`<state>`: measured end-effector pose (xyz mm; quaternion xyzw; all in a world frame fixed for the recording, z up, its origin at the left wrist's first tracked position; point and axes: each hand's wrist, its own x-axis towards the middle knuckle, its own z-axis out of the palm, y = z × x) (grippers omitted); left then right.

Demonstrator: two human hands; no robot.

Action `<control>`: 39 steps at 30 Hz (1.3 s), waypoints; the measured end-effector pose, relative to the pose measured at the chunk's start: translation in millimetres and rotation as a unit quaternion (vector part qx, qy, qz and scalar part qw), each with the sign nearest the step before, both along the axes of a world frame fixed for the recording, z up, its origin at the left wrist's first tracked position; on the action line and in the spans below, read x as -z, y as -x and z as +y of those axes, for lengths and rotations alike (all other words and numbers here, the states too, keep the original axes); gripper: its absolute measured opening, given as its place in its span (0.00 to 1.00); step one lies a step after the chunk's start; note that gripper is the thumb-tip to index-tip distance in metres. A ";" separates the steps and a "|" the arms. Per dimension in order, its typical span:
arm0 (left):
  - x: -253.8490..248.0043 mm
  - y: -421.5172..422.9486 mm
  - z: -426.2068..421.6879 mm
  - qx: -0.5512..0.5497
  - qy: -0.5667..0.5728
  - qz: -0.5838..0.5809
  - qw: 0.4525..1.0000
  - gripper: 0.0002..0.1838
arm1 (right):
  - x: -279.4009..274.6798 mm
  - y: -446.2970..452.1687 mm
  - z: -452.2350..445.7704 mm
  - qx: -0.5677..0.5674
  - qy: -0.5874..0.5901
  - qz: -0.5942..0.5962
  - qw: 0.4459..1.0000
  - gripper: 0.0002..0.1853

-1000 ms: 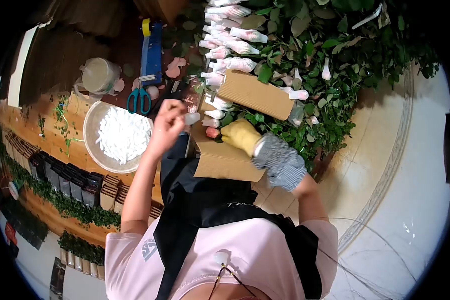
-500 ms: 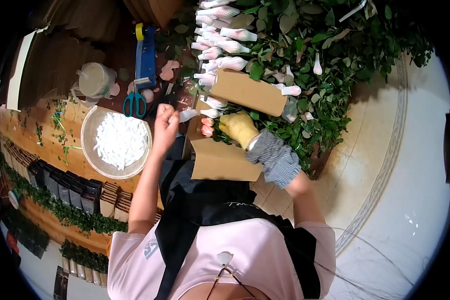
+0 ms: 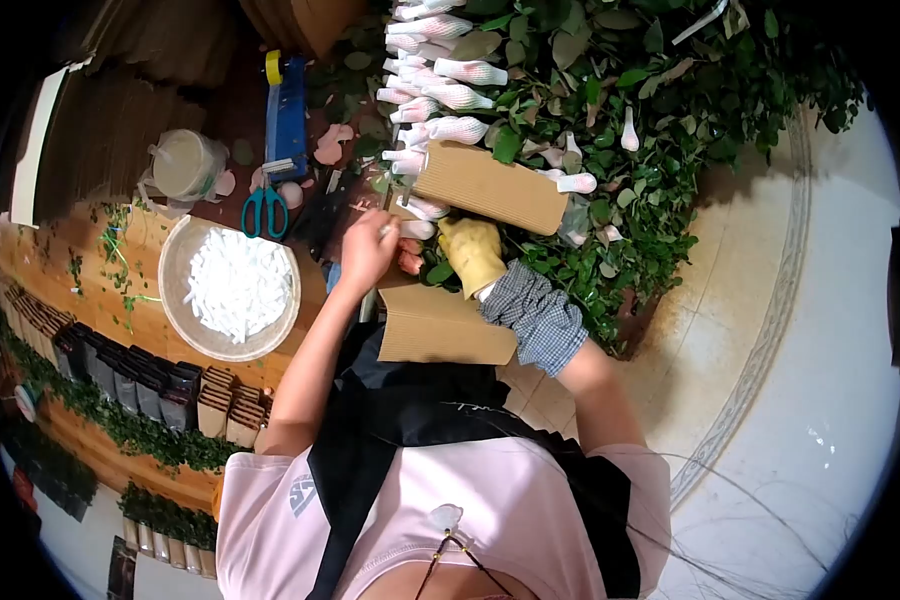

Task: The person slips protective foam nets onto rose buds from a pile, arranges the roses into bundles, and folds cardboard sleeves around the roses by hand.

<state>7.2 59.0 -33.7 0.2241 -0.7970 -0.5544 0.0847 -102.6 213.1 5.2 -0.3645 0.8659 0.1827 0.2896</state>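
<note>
My bare left hand (image 3: 367,252) is closed, its fingertips pinching a white foam net sleeve at the left end of the flowers. Right beside those fingertips is a white foam net (image 3: 417,229). Just below it show salmon-pink rose buds (image 3: 410,260) with green leaves. My right hand (image 3: 473,257), in a yellow glove, is curled around rose stems to the right of the buds; its grip is mostly hidden. A sheet of corrugated cardboard (image 3: 448,325) lies below the buds, and another folded cardboard piece (image 3: 490,187) covers stems above the glove.
A round basket (image 3: 175,325) of white foam nets stands left. Teal scissors (image 3: 265,210), a blue tape dispenser (image 3: 287,115) and a plastic tub (image 3: 185,163) lie behind it. Netted roses (image 3: 460,96) are stacked at the back, beside a leafy heap (image 3: 660,130).
My left hand has moved right, up to the buds, bringing the foam net it held. My gloved right hand has shifted slightly left and turned more upright.
</note>
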 end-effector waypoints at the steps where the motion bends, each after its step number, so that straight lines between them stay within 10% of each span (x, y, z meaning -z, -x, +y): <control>1: -0.5 -4.9 -1.7 -0.091 0.005 0.031 0.995 0.07 | -0.5 -2.4 1.3 -0.020 0.004 0.024 1.000 0.13; 6: -16.1 -11.7 -42.6 -0.107 0.020 0.065 0.992 0.06 | -16.7 3.7 26.1 0.032 0.258 0.013 0.966 0.13; 11: 0.3 18.3 -1.6 0.051 0.069 -0.136 0.987 0.15 | -5.4 7.0 7.0 0.054 0.064 0.079 0.993 0.18; 15: -29.0 28.5 3.5 0.054 0.107 -0.064 0.991 0.06 | 4.4 13.0 2.3 0.124 0.016 0.046 0.991 0.24; 19: -24.6 11.6 -21.6 -0.141 0.090 -0.008 0.986 0.06 | 23.1 12.4 17.2 0.046 0.111 0.143 0.982 0.18; 24: -31.5 -11.8 -43.9 -0.063 -0.010 0.067 0.996 0.06 | 16.1 12.0 21.7 -0.001 0.209 0.178 0.962 0.23; 30: -29.7 28.6 -1.8 0.168 -0.010 -0.106 0.980 0.14 | 9.4 15.9 17.5 0.054 0.106 0.112 0.987 0.31; 34: -44.2 -6.3 -40.7 0.017 0.047 -0.031 0.998 0.10 | 16.3 12.0 19.5 0.065 0.145 0.125 0.979 0.28; 39: -34.5 -177.2 -149.3 -0.034 -0.011 -0.342 0.939 0.19 | 10.1 15.8 21.8 0.004 0.245 0.167 0.955 0.26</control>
